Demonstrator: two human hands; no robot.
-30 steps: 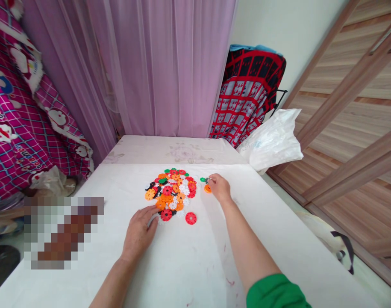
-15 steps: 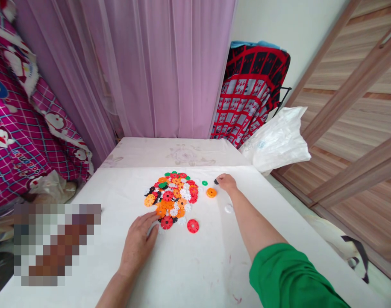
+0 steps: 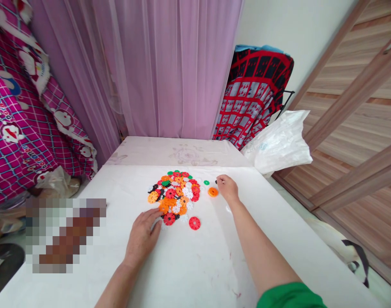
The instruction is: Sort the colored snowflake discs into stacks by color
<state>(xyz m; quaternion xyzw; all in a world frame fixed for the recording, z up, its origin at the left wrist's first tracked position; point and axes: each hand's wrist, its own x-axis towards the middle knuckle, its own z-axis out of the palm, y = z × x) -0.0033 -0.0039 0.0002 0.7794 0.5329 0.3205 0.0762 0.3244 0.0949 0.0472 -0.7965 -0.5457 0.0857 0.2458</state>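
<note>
A mixed pile of toothed plastic snowflake discs [image 3: 170, 193] in red, orange, white, black and green lies on the white table. My left hand [image 3: 144, 231] rests at the pile's near left edge, fingers stretched out and fingertips touching orange discs. To the right of the pile, my right hand [image 3: 227, 188] has its fingers pinched together low over the table, at a black snowflake disc [image 3: 216, 182] that is mostly hidden. Near it lie a small green disc [image 3: 206, 182] and an orange disc [image 3: 213, 192]. A red disc [image 3: 194, 223] lies apart, nearer to me.
A clear or white disc [image 3: 228, 209] shows partly beside my right forearm. A white plastic bag [image 3: 278, 141] stands at the table's far right corner. Purple curtains [image 3: 172, 68] hang behind the table [image 3: 189, 269]. A blurred-out patch [image 3: 65, 235] covers the left side.
The view has shifted slightly. My right hand stays by the black disc, with less of the disc showing, and my forearm now partly covers the clear disc. My left hand keeps its place.
</note>
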